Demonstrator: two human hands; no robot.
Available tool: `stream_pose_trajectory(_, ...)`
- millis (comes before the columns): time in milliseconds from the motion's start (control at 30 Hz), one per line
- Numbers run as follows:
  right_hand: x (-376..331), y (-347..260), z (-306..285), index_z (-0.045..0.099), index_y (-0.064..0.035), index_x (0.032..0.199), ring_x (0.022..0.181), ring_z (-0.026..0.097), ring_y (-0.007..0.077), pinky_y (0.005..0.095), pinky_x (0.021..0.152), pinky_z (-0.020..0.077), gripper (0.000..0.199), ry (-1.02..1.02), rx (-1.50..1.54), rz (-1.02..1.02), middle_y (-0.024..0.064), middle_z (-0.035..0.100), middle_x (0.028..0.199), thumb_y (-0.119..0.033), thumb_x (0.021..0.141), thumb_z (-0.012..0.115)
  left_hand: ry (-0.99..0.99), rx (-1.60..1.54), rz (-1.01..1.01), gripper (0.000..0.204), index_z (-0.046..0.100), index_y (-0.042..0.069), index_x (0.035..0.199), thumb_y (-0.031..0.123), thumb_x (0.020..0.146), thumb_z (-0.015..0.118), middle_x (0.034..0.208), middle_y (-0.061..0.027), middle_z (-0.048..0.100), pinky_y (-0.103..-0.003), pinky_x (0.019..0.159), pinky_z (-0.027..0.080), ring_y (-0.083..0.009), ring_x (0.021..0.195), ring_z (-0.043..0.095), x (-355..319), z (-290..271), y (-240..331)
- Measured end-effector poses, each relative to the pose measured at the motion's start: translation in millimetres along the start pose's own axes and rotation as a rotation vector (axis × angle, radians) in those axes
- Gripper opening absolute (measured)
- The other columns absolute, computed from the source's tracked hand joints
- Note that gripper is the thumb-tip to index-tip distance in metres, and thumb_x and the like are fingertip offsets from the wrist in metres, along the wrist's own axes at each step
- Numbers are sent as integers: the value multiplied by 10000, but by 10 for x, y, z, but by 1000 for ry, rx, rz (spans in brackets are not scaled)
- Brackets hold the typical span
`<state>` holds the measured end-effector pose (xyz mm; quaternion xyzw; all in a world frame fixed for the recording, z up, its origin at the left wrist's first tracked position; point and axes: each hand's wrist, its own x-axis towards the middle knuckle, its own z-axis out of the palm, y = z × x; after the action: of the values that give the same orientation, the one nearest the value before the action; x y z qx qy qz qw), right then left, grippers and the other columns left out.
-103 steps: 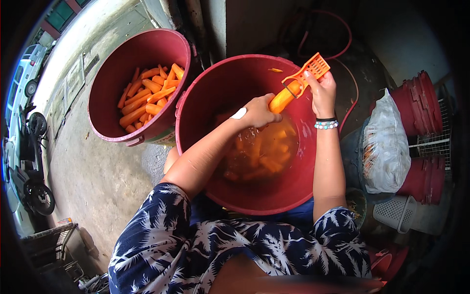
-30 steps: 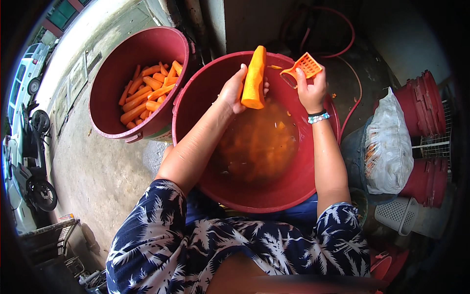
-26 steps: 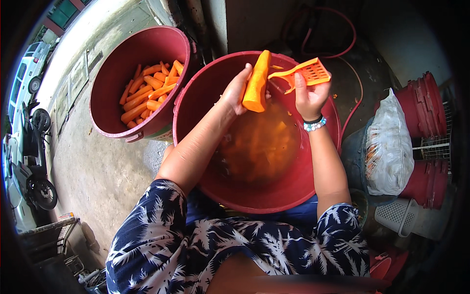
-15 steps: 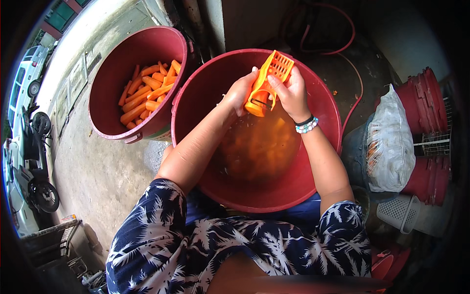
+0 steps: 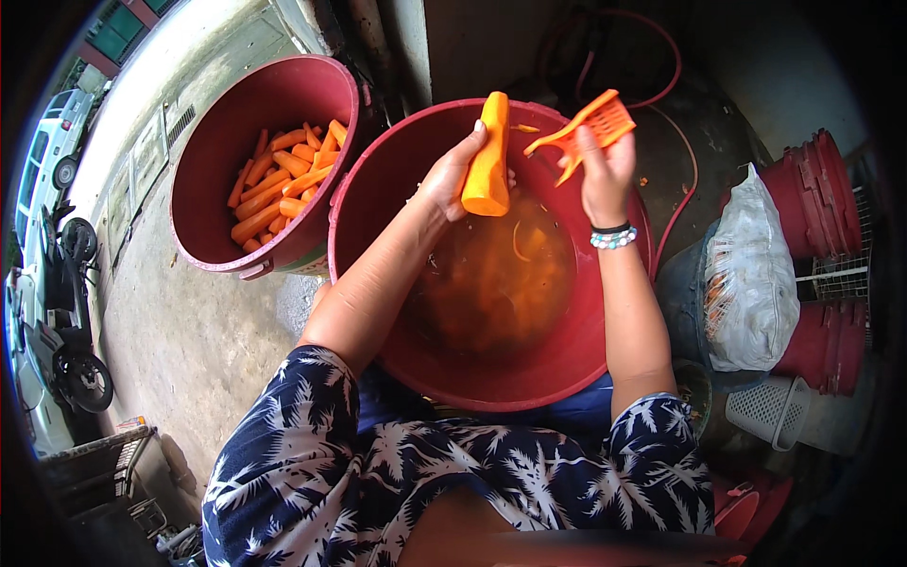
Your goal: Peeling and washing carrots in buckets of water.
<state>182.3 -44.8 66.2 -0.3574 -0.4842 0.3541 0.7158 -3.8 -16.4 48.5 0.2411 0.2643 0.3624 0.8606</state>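
Tilted upright over a large red tub [image 5: 378, 283], a thick peeled carrot [image 5: 489, 156] is gripped by my left hand [image 5: 452, 175]. My right hand [image 5: 607, 175] is closed around an orange plastic peeler [image 5: 597, 125] with a perforated handle, held to the right of the carrot and apart from it. Below both hands, murky brownish water [image 5: 491, 293] fills the tub's bottom, with blurred orange shapes under its surface. A thin curled peel [image 5: 521, 242] shows near the water, and an orange strip sits by the tub's far rim.
A second red tub [image 5: 203, 170] at left holds several peeled carrots [image 5: 283, 180]. To the right are a stuffed white plastic bag [image 5: 753, 274], stacked red buckets [image 5: 822, 198] and a white perforated basket [image 5: 770, 412]. A red hose [image 5: 682, 189] runs behind. A motorcycle [image 5: 80, 312] stands far left.
My right hand has drawn the peeler away from the carrot, up and to the right. The carrot, mostly covered before, now shows along its length. A peel curl has appeared above the water.
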Motion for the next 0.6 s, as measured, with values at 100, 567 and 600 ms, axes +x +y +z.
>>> stream_pose_trajectory(100, -167, -18, 250, 427, -21, 1084, 685, 599, 108, 228, 516, 510, 290, -215, 41, 167, 62, 574, 926, -50, 844, 586, 28, 15, 21, 452, 501, 52, 1105, 453, 911, 429, 964, -127, 583, -337, 697, 514, -213, 768, 602, 14, -25, -6)
stream_pose_trajectory(567, -165, 222, 324, 455, 12, 1057, 882, 585, 131, 257, 768, 483, 288, -225, -89, -26, 89, 572, 1004, -9, 813, 605, 75, 93, -90, 465, 529, 64, 1054, 474, 932, 346, 932, -94, 600, -335, 687, 511, -194, 766, 600, 41, 30, -105)
stream_pose_trajectory(600, -113, 206, 266, 450, 9, 1051, 875, 584, 130, 257, 761, 484, 285, -155, -150, -103, 88, 572, 995, -13, 815, 608, 43, 156, -132, 468, 529, 57, 1062, 469, 932, 351, 931, -95, 603, -329, 690, 512, -192, 767, 602, 7, 75, -86)
